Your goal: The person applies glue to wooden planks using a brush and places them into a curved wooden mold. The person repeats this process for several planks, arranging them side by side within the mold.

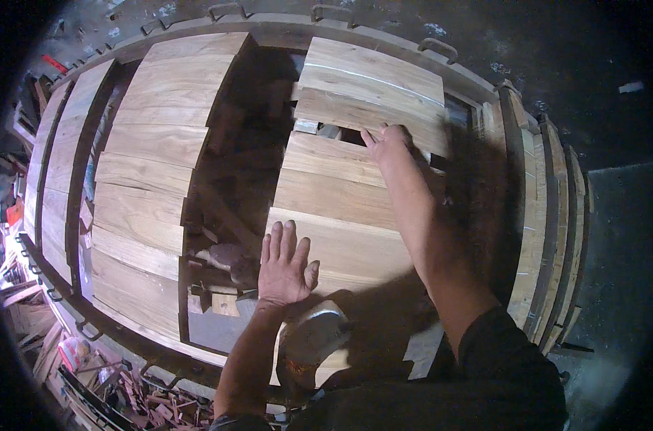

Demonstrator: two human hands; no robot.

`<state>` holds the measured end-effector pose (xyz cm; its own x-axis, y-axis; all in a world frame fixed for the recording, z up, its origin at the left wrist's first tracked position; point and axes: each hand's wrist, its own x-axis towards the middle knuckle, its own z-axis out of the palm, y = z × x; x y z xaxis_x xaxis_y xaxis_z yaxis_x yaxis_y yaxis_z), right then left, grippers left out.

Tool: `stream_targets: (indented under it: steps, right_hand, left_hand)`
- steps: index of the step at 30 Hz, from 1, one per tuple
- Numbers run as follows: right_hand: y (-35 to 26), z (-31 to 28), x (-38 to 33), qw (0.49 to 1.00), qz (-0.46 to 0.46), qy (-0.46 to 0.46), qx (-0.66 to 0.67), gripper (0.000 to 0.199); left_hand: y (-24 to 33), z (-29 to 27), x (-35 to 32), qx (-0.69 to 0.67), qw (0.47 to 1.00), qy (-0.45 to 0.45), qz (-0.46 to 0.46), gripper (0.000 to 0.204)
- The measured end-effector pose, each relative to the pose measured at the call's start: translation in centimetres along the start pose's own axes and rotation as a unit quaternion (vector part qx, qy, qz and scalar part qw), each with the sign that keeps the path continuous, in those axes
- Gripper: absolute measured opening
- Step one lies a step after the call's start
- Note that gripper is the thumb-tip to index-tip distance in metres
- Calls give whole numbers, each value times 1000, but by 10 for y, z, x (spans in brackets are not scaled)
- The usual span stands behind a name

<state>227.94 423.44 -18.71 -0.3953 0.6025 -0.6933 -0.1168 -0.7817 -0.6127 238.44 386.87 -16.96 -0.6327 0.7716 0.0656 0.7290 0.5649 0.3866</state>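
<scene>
A big clamping frame (pixel 477 82) fills the floor in front of the person, its dark rim running round stacks of pale wooden boards laid side by side in columns. Between the wide left column (pixel 154 165) and the column under the hands runs a deep shadowed gap (pixel 236 144), the roomiest open stretch here; small offcut blocks (pixel 222 302) lie at its near end. To the right, thin slats (pixel 538 215) stand on edge close against the frame, leaving little room on that side.

The left hand (pixel 284 267) lies flat, palm down, fingers spread a little and straight, on the near board (pixel 355 248) of the middle column, right at that board's left edge where it drops into the gap. It holds nothing.

The right hand (pixel 387 141) reaches further out, arm extended over the same column. Its fingers curl over the near edge of the far board (pixel 373 108), where a narrow dark slot (pixel 351 135) separates that board from the next one toward the person. The fingertips seem to dip into the slot, though shadow and blur make the grip hard to judge. That far board sits slightly askew against its neighbours.

Scrap wood (pixel 136 395) litters the floor at lower left, outside the frame.
</scene>
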Motion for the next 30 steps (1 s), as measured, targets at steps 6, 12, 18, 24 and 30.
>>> stream_targets:
  steps: [6, 12, 18, 24, 30]
  right_hand:
    - [-3, 6, -2, 999, 49, -14, 1, 40]
    - [-4, 22, 1, 991, 91, 76, 56, 37]
    - [11, -7, 57, 989, 58, -53, -125, 37]
    - [35, -57, 133, 898, -155, -255, -322, 32]
    - [23, -24, 77, 981, 28, -165, -103, 32]
  left_hand:
    - [-3, 3, 0, -6, 1000, -11, -6, 51]
    - [-3, 4, 0, -6, 1000, 0, -5, 50]
    - [-3, 3, 3, -11, 1000, -4, -4, 51]
    - [2, -1, 3, -2, 1000, -8, -12, 51]
    - [5, 2, 5, 11, 1000, -3, -1, 50]
